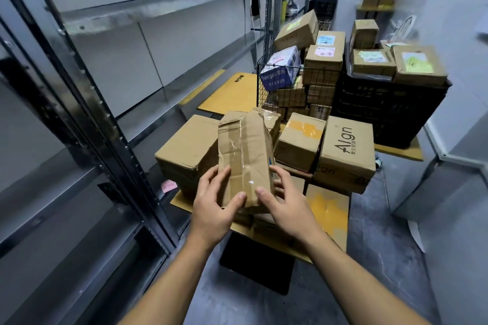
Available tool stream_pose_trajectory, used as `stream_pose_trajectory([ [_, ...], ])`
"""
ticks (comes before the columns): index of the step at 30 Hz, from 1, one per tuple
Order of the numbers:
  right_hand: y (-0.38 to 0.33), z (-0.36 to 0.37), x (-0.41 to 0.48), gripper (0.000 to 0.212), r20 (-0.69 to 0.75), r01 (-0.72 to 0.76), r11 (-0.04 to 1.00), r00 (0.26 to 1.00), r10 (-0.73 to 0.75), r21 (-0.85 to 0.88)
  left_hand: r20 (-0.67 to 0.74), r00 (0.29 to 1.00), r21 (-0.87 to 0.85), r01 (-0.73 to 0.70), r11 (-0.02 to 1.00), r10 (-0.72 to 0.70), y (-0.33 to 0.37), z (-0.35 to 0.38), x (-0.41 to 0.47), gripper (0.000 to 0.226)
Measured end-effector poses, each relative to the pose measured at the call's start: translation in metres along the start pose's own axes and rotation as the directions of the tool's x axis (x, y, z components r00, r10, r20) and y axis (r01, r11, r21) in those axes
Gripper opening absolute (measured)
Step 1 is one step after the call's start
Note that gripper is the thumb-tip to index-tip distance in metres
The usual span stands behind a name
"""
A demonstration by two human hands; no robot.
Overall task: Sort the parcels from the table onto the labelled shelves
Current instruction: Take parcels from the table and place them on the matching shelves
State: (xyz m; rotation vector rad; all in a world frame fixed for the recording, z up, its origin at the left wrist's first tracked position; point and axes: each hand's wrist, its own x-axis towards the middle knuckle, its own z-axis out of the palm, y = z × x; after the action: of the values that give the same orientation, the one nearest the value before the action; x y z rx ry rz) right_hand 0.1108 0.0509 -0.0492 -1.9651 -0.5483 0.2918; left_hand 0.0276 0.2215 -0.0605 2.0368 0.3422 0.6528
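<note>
Wire basket (265, 97) full of cardboard parcels (322, 61)

Both hands hold a crumpled, taped cardboard parcel (244, 155) upright over a low table (327, 208) stacked with boxes: the left hand (214, 206) grips its near left edge, the right hand (285, 200) its right. Metal shelves (148, 12) run along the left; a wire basket (295, 87) of parcels stands behind.

The parcel (245, 155) I watched was creased, matt brown cardboard under glossy clear tape (239, 140). On the left, the shelves (158, 8) were grey metal with a dull sheen. Far right, the crate (390, 111) looked like matt black plastic; the basket (290, 95), thin black wire.
</note>
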Motion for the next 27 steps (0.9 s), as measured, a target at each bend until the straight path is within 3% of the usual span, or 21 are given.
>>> stream_pose_trajectory([
  [6,-0.002,-0.009,-0.004,0.048,-0.032,0.014,0.936,0.999,-0.003,0.351,-0.016,0.999,-0.224,0.030,0.974,-0.035,0.007,-0.002,0.004,0.048],
  [9,0.001,-0.014,-0.004,0.041,-0.041,-0.024,0.854,0.998,0.053,0.520,-0.073,0.995,-0.111,0.057,0.992,-0.065,0.007,-0.004,0.006,0.039],
  [12,-0.001,-0.014,-0.005,0.043,-0.031,-0.044,0.819,0.997,0.075,0.573,-0.054,0.993,0.039,0.104,0.994,-0.102,0.006,-0.004,0.006,0.046],
  [15,-0.003,-0.010,-0.004,0.044,0.015,-0.072,0.804,0.997,0.079,0.590,-0.066,0.976,-0.058,0.204,0.977,-0.208,0.002,-0.010,0.002,0.064],
  [18,-0.007,-0.005,-0.003,0.044,0.072,-0.070,0.808,0.997,0.034,0.585,-0.102,0.966,-0.143,0.220,0.965,-0.236,0.001,-0.019,-0.005,0.062],
  [20,-0.014,-0.002,-0.005,0.043,0.098,-0.010,0.867,0.994,-0.045,0.498,-0.165,0.963,-0.131,0.194,0.972,-0.214,0.002,-0.028,-0.010,0.059],
  [24,-0.018,0.011,0.000,0.043,0.033,0.255,0.951,0.964,-0.265,0.176,-0.260,0.951,-0.054,0.159,0.986,-0.168,0.007,-0.052,-0.022,0.056],
  [27,-0.027,0.026,0.002,0.035,0.049,0.287,0.944,0.953,-0.298,0.160,-0.340,0.934,0.029,0.130,0.991,-0.112,0.008,-0.071,-0.033,0.054],
])
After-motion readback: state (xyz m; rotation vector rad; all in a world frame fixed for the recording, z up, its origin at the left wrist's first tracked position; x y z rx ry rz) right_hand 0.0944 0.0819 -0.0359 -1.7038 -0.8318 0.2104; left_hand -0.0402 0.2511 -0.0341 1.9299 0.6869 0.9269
